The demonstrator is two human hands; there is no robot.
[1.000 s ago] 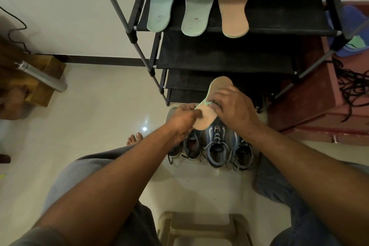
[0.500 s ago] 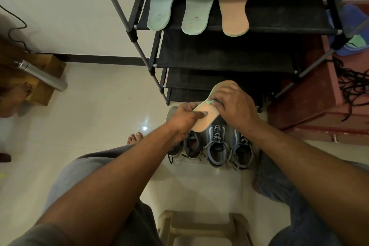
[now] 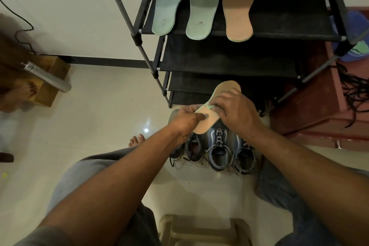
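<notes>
The person holds a tan insole (image 3: 210, 122) in both hands, in the air just above a row of 4 sneakers and just in front of the lowest shelves of a black shoe rack (image 3: 289, 16). The insole is tilted, with 1 rounded end pointing to 1 o'clock and the other to 7 o'clock. A thin green edge shows along its side.

The left hand (image 3: 185, 120) pinches the 7 o'clock end. Its thumb lies flat on the tan face and its fingers (image 3: 188, 108) are curled underneath. The right hand (image 3: 235, 110) grasps the middle of the insole from above, with its fingers curled over the edge, so that only the 2 ends show.

Below the hands, at 6 o'clock, the sneakers stand side by side on the floor (image 3: 99, 126) with their openings facing the person. There are 2 blue sneakers (image 3: 218, 150) on the 3 o'clock side and 2 darker sneakers (image 3: 194, 149) on the 9 o'clock side.

At 12 o'clock from the hands, the rack's top shelf carries 3 more insoles laid side by side, their ends hanging over the front rail: a pale green insole (image 3: 168, 4), a grey-green insole (image 3: 201, 6) and another tan one (image 3: 238, 6).

A pale plastic stool (image 3: 201, 229) sits between the person's knees at 6 o'clock. A bare foot (image 3: 136, 141) shows at 9 o'clock from the sneakers.
</notes>
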